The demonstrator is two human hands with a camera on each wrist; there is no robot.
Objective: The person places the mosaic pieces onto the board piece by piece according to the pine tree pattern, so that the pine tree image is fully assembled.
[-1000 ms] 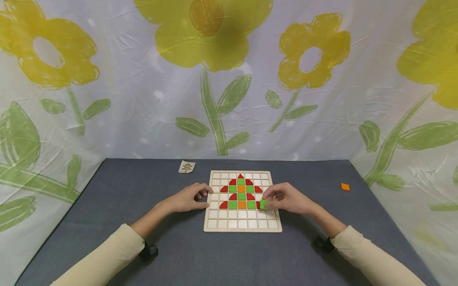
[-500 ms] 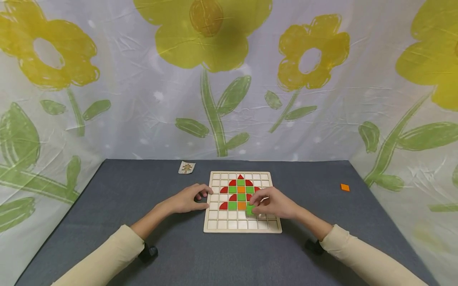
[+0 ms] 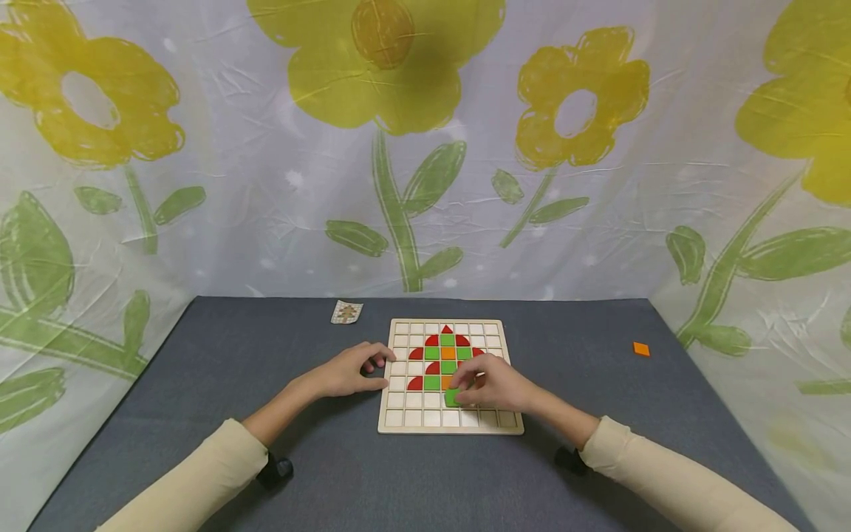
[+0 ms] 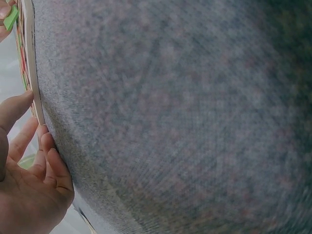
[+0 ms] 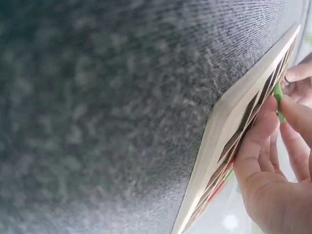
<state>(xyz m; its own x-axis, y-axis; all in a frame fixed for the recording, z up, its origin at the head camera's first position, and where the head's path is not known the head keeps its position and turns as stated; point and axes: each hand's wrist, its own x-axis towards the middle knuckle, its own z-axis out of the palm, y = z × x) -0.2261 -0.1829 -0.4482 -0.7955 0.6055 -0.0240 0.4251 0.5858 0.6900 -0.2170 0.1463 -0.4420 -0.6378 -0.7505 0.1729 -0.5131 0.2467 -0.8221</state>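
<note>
A light wooden board (image 3: pixel 395 421) with a grid of square cells lies in the middle of the table. Red, green and orange tiles fill part of it in a stepped tree shape, partly covered by my right hand (image 3: pixel 499 386). Thumb and fingers of that hand pinch a green square tile (image 3: pixel 451 399) over a cell just below the bottom row of the shape. The right wrist view shows the green tile (image 5: pixel 279 101) held tilted between thumb and fingertips. My left hand (image 3: pixel 354 369) rests its thumb and fingertips along the board's left edge, fingers relaxed, as the left wrist view also shows.
A small patterned card (image 3: pixel 347 312) lies behind the board, towards the left. Far to the right, a loose orange square tile (image 3: pixel 641 349) lies on the dark grey tabletop (image 3: pixel 572 325). A flower-printed curtain (image 3: pixel 266 185) rises behind the table.
My right hand has carried the green tile left and slightly nearer, from the board's right side to below the orange tile in the bottom row. The left hand stays at the edge.
</note>
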